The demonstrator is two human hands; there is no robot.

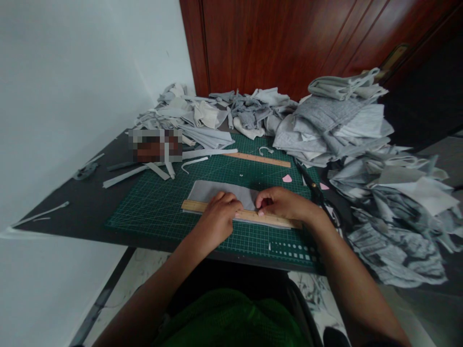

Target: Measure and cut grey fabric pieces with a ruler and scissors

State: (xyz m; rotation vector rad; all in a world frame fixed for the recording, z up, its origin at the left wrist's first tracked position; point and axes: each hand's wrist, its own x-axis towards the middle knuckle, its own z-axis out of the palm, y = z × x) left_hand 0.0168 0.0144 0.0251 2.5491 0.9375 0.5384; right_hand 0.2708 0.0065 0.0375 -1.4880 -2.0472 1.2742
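A grey piece of fabric [217, 189] lies flat on the green cutting mat [155, 205]. Across its near part rests a wooden ruler [195, 206], slightly slanted. My left hand [221, 212] presses the ruler down with curled fingers, near its middle. To the right, my right hand [280, 202] has thumb and forefinger brought together at the ruler's far edge, over the fabric. Whatever is in that pinch, if anything, is hidden or too small to name.
A second wooden ruler [264, 158] and a pink chalk piece [287, 178] lie behind the fabric. Black scissors [314, 185] sit at the right. Fabric heaps [325, 120] line the back and right; cut strips [126, 176] and a grey tool [86, 171] are at left.
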